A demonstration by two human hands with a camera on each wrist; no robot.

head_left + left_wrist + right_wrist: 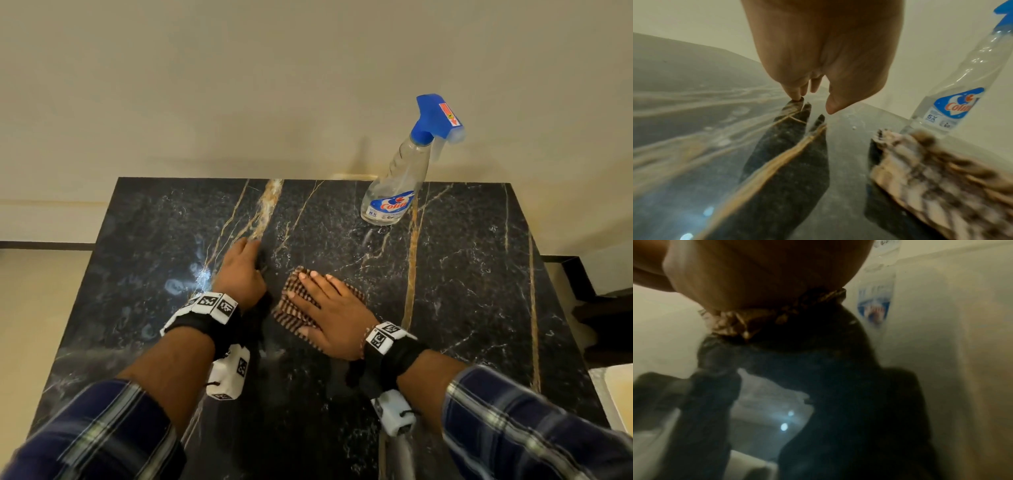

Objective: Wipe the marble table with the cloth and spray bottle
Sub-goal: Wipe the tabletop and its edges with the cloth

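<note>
A brown and cream checked cloth (295, 310) lies folded on the black marble table (462, 274) near its middle. My right hand (329, 310) presses flat on the cloth with straight fingers. My left hand (241, 270) rests beside it on the bare marble, fingertips (796, 95) touching the surface and holding nothing. The clear spray bottle (397, 181) with a blue trigger head stands upright at the back right, apart from both hands. In the left wrist view the cloth (937, 175) and bottle (953, 104) sit to the right. The cloth (789, 311) shows under my palm in the right wrist view.
A beige wall (239, 85) runs right behind the table's far edge. Gold veins cross the marble, and wet smears (178, 284) show at the left. Dark furniture (603, 308) stands off the right edge.
</note>
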